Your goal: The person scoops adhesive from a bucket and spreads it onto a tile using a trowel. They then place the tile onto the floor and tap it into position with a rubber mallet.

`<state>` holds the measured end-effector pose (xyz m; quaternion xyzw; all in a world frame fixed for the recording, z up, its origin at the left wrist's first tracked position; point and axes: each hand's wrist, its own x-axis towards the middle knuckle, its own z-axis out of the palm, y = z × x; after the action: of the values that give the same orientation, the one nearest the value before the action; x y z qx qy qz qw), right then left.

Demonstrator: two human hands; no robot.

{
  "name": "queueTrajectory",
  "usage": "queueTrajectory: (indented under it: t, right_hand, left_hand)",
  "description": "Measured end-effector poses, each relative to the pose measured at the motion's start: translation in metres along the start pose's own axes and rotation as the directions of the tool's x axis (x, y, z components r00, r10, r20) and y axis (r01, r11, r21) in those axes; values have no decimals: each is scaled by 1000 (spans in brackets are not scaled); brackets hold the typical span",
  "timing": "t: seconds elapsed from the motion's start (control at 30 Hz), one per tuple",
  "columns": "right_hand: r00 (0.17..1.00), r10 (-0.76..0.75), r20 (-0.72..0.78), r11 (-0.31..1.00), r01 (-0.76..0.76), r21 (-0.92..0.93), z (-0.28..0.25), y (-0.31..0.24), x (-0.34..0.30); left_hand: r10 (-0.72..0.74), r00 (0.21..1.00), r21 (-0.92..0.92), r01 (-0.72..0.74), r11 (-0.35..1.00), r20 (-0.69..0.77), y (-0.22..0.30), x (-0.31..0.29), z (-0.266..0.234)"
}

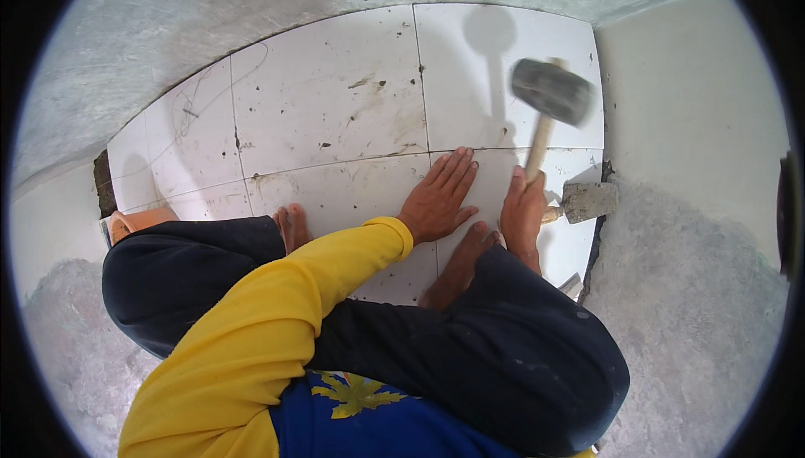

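Observation:
My right hand [523,210] is wrapped round the wooden handle of a rubber mallet [549,91]. The mallet's black head is raised over the white floor tiles [335,97] and looks slightly blurred. Flat on the tiles, near a joint between them, lies my left hand [438,195] with its fingers stretched out. Just right of my right hand is a trowel [587,202], its blade coated in grey mortar and its wooden handle partly hidden behind that hand. Dirt specks and smears mark the tiles.
Bare grey walls [688,97] border the tiled floor. An orange container [138,221] stands at the left beside my knee. A thin string [186,111] lies across the far left tiles. My bare feet [459,269] rest on the tiles. Dark gaps run along the side edges.

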<state>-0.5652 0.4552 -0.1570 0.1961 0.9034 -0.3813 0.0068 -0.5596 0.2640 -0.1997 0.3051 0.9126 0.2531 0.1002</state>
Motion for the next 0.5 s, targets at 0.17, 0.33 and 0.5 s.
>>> queueTrajectory:
  t: [0.17,0.33,0.5]
  right_hand:
    - [997,56,50,998,-56,-14,-7,-16,4]
    - [990,79,115,991,-66,-112,-4,-9,2]
    - [996,38,76,996,-31,-89,-6,-14,0]
  left_hand:
    - [-32,999,-44,32,999,8,-4,-2,5]
    - [-14,1000,-59,14,998,-3,2,3,2]
    - [-20,1000,-58,20,998,2,1,3,-1]
